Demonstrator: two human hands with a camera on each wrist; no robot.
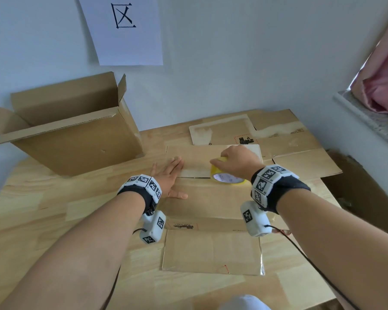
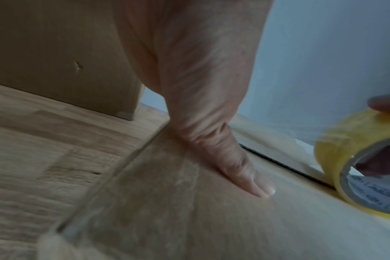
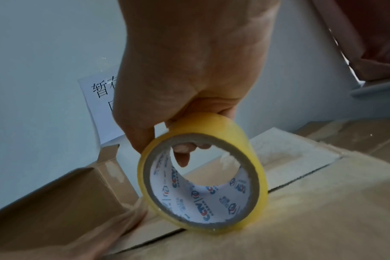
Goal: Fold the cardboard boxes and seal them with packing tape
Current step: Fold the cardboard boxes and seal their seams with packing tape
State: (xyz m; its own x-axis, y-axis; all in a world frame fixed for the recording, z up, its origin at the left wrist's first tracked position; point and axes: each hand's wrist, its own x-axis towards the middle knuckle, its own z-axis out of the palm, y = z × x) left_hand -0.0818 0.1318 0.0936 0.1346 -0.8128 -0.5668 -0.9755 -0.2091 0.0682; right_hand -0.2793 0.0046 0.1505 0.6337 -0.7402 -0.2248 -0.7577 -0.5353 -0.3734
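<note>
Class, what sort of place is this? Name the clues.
Probably a packing corner: a wooden table against a wall, cardboard boxes open and flat, a tape roll in the right hand.

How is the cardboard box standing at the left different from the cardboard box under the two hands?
The open box stands apart at the table's back left with its top flaps up; no hand touches it. The box being taped lies before the person with its flaps closed along a seam. The left hand presses flat on it, and the right hand runs a yellow tape roll along that seam. Both are plain brown cardboard.
</note>
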